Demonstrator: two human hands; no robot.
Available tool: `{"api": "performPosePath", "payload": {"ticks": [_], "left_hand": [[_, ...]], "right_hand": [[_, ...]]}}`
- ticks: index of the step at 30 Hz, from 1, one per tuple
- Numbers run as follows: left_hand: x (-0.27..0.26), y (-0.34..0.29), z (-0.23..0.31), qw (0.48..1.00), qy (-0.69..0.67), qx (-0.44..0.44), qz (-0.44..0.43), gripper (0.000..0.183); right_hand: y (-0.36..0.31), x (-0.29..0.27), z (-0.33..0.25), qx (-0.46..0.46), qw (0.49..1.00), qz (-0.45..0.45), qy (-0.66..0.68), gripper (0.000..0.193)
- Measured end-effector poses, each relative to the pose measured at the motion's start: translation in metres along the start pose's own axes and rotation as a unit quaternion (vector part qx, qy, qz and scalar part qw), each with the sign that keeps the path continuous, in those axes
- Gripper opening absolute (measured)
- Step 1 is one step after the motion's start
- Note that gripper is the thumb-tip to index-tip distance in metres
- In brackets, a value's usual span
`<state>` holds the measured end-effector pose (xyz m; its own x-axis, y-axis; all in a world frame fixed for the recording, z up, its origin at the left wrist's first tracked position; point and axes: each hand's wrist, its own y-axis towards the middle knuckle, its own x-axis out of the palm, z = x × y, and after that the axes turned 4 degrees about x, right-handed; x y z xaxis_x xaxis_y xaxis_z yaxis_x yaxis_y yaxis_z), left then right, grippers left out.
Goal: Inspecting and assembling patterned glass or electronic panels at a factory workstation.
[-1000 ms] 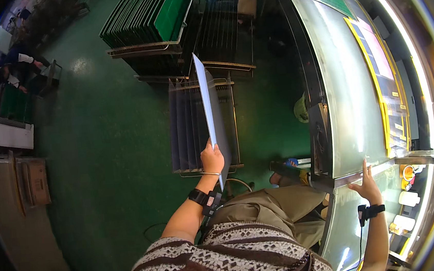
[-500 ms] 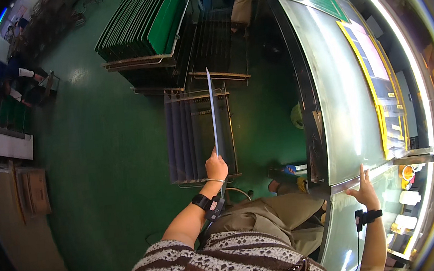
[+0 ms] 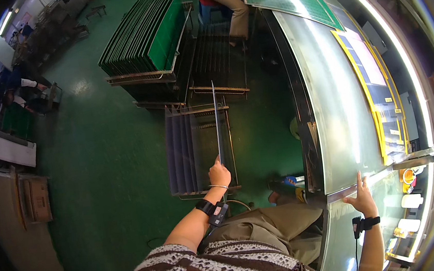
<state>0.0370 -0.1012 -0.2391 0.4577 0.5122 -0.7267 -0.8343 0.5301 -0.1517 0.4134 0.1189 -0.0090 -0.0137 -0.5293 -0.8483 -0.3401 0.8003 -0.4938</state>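
Thin panel: you have it in your left hand, fingers closed about its near end, the sheet standing on edge and running from your grip toward 12 o'clock. Your right hand is between 3 and 4 o'clock from the left. Its fingers are spread and straight, nothing is gripped, and they appear to rest on the metal strip along the worktable's near edge; firm contact cannot be confirmed.

Beyond the grip, the panel is over the floor rack, within its 3 o'clock side. A row of dark panels stands in that rack at 10 o'clock from your left hand, with a gap between the row and your panel. Whether the panel's bottom edge sits in a slot cannot be told from this angle.

Farther out, the worktable lies at 2 o'clock, bearing yellow-edged sheets. Upright green panels fill another rack at 11 o'clock. A seated person is just past 12 o'clock.

In my judgement, the step in hand is guiding the panel at the rack. The next move calls for keeping it upright, parallel to the row, and checking slot alignment before you loosen your fingers.
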Motion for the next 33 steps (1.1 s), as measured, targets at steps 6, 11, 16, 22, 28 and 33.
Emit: {"api": "performPosePath", "payload": {"ticks": [6,11,16,22,28,33], "left_hand": [[0.003,0.008,0.001,1.0,0.006,0.004,0.016,0.044],[0.004,0.007,0.003,1.0,-0.006,-0.01,0.018,0.042],[-0.001,0.01,0.006,1.0,-0.006,-0.02,0.018,0.041],[0.001,0.021,0.001,1.0,0.02,-0.016,-0.002,0.042],[0.003,0.041,0.001,0.991,0.038,-0.071,-0.106,0.071],[0.001,0.041,-0.022,0.996,0.074,-0.043,0.003,0.086]], "right_hand": [[0.001,0.0,0.004,-0.012,1.0,0.004,0.0,0.112],[0.003,0.002,0.007,-0.001,1.0,0.005,-0.002,0.115],[0.01,0.015,0.035,-0.051,0.997,0.045,-0.029,0.118],[0.01,0.013,0.031,-0.038,0.998,0.036,-0.032,0.118],[0.01,0.013,0.029,-0.034,0.998,0.031,-0.033,0.118],[0.008,0.015,0.03,-0.044,0.997,0.038,-0.042,0.117]]}}
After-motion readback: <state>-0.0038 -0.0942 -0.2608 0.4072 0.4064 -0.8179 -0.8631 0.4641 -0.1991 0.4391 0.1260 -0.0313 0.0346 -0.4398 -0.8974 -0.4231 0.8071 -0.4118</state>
